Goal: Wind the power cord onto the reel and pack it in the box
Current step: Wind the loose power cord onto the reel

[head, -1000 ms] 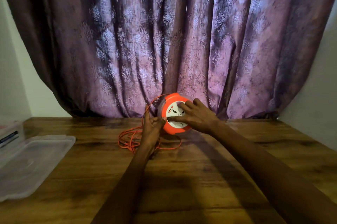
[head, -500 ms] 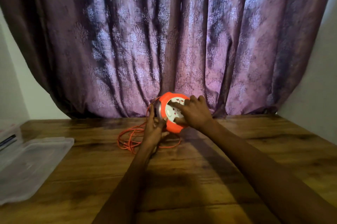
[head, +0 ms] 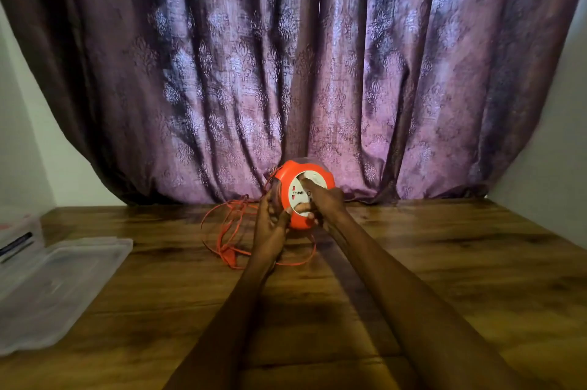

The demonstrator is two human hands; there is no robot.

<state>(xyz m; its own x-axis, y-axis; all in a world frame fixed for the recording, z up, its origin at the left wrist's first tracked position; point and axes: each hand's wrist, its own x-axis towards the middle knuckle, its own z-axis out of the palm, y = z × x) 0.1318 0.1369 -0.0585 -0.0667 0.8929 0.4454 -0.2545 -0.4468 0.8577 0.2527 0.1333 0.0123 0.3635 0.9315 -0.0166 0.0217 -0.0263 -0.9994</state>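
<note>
An orange cord reel (head: 287, 178) with a white socket face stands on edge at the far middle of the wooden table (head: 444, 278), close to the curtain. My left hand (head: 270, 224) grips its near left rim, thumb on the white face. My right hand (head: 324, 199) lies on the socket face with its fingers curled on it. A loose orange power cord (head: 228, 230) lies in tangled loops on the table to the left of and under the reel; part of it is hidden by my left arm.
A clear plastic box lid (head: 57, 291) lies flat at the table's left edge. Beside it, further left, a clear plastic box (head: 16, 237) is partly out of frame. A purple patterned curtain (head: 286, 71) hangs behind the table, with pale walls either side.
The reel has turned under my right hand, whose fingers moved across the socket face. My left hand stays on the rim. The cord loops shifted slightly.
</note>
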